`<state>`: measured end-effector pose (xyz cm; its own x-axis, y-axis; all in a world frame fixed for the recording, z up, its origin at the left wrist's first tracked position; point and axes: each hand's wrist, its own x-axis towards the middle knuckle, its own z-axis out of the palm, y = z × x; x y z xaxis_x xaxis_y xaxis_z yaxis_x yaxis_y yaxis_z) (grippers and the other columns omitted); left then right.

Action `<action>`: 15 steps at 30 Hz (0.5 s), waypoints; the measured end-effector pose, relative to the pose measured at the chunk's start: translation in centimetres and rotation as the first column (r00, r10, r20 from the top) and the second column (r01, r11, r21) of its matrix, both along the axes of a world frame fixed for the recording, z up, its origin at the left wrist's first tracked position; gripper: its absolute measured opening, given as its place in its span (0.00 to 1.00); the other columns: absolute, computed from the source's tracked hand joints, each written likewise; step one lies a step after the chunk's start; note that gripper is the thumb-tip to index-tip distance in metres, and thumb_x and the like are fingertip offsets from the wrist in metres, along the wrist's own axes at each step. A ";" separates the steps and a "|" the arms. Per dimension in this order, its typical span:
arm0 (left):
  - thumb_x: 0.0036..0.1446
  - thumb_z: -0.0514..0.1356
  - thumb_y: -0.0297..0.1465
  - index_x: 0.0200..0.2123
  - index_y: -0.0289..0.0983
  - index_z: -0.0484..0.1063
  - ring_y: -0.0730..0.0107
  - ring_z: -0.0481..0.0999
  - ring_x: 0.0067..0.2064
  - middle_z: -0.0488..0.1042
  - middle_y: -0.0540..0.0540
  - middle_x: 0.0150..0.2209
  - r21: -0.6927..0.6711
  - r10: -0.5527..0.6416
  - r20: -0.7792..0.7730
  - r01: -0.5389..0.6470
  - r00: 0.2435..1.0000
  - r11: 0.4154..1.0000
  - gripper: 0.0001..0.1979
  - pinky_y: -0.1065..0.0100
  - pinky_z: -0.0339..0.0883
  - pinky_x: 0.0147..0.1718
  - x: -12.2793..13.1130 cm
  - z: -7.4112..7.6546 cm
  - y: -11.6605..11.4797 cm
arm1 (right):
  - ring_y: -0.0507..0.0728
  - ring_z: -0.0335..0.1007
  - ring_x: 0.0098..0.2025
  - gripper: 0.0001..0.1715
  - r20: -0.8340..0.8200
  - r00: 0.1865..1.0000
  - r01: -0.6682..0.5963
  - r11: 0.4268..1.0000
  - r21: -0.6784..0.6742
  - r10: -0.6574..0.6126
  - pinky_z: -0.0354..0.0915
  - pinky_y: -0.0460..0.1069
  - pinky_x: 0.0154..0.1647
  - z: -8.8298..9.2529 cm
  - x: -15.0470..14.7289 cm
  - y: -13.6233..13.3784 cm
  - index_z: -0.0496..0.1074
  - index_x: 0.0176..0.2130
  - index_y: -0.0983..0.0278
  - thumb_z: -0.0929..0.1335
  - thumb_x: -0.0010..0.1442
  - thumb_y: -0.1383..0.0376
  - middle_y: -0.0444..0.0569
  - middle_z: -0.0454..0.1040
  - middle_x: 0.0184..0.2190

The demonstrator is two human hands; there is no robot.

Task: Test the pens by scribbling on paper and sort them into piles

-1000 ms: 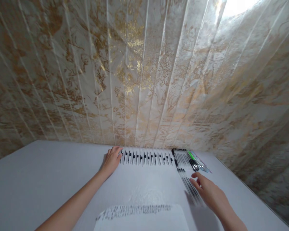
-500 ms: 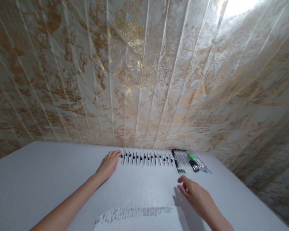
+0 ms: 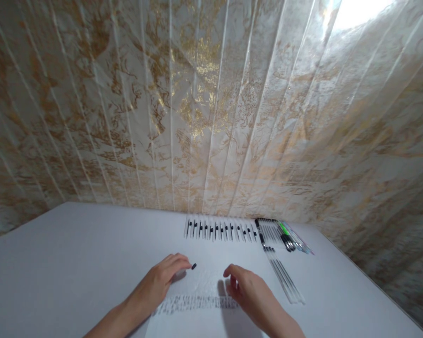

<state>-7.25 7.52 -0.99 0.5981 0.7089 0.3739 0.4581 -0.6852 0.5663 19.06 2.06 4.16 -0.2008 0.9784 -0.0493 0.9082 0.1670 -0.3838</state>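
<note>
My left hand (image 3: 162, 278) is closed in a pinch at its fingertips on a small black pen cap (image 3: 193, 266), just above the white table. My right hand (image 3: 250, 288) hovers to the right, its fingers loosely bent and apart, with nothing visible in them. Beneath both hands lies a white sheet (image 3: 190, 324) with rows of dark handwriting-like marks, partly covered by the right hand. Beyond them a row of clear pen parts with small black pieces (image 3: 216, 230) lies along the table's back edge.
Several slim clear pens with dark refills (image 3: 285, 277) lie slanted right of my right hand. Behind them is a group of black-ended pens (image 3: 270, 232) beside a green pen or marker (image 3: 284, 228). A patterned curtain (image 3: 204, 117) hangs behind the white table (image 3: 102, 253).
My left hand has moved from the row's left end toward me, carrying the black cap. My right hand has shifted left over the sheet, uncovering the slanted pens. The view has shifted slightly.
</note>
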 end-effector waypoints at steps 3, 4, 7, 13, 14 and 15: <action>0.57 0.44 0.16 0.49 0.42 0.69 0.69 0.76 0.47 0.70 0.44 0.51 -0.015 -0.025 0.036 0.025 0.999 1.000 0.25 0.70 0.69 0.45 0.6 -0.1 -0.3 | 0.56 0.75 0.35 0.19 -0.030 0.997 -0.066 0.996 0.065 0.068 0.63 0.46 0.34 -0.5 -2.0 0.9 0.74 0.43 0.61 0.65 0.53 0.77 0.47 0.78 0.38; 0.58 0.44 0.17 0.50 0.42 0.69 0.69 0.76 0.47 0.70 0.44 0.50 -0.018 -0.023 0.054 0.024 0.998 1.000 0.24 0.70 0.69 0.45 0.7 -0.1 -0.3 | 0.57 0.74 0.38 0.20 -0.038 0.996 -0.076 0.993 0.092 0.079 0.64 0.46 0.36 -0.7 -2.7 1.2 0.74 0.43 0.61 0.66 0.52 0.78 0.48 0.77 0.40; 0.61 0.45 0.19 0.50 0.43 0.68 0.68 0.76 0.46 0.72 0.45 0.46 -0.017 0.013 0.102 -0.012 0.995 1.000 0.21 0.70 0.70 0.45 0.5 -0.3 -0.1 | 0.60 0.71 0.44 0.20 -0.068 0.992 -0.089 0.981 0.172 0.102 0.65 0.49 0.41 -1.1 -4.5 2.2 0.74 0.41 0.62 0.69 0.50 0.79 0.49 0.76 0.41; 0.62 0.48 0.22 0.46 0.42 0.69 0.67 0.76 0.43 0.72 0.47 0.41 -0.016 0.112 0.112 -0.111 0.987 0.994 0.15 0.70 0.70 0.43 -0.3 0.0 0.2 | 0.60 0.66 0.43 0.12 -0.146 0.981 -0.093 0.966 0.243 0.131 0.63 0.51 0.44 -3.3 -7.5 2.8 0.75 0.36 0.62 0.74 0.50 0.74 0.48 0.75 0.39; 0.62 0.49 0.23 0.45 0.42 0.69 0.67 0.75 0.43 0.72 0.47 0.41 -0.012 0.123 0.115 -0.122 0.986 0.992 0.14 0.70 0.69 0.43 -0.3 0.1 0.2 | 0.60 0.66 0.42 0.11 -0.164 0.976 -0.097 0.958 0.268 0.145 0.63 0.51 0.43 -3.7 -7.9 2.8 0.75 0.35 0.62 0.73 0.50 0.74 0.48 0.75 0.38; 0.62 0.49 0.23 0.45 0.41 0.70 0.66 0.75 0.44 0.73 0.47 0.41 -0.008 0.132 0.118 -0.132 0.984 0.991 0.14 0.70 0.69 0.44 -0.3 0.2 0.1 | 0.60 0.66 0.41 0.11 -0.179 0.971 -0.102 0.951 0.293 0.160 0.63 0.51 0.42 -4.1 -8.1 2.8 0.75 0.34 0.62 0.72 0.51 0.76 0.47 0.76 0.36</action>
<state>-7.57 7.65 -0.78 0.4513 0.7785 0.4362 0.4745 -0.6234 0.6215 10.93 4.91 0.07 -0.3058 0.9111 0.2765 0.7815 0.4061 -0.4736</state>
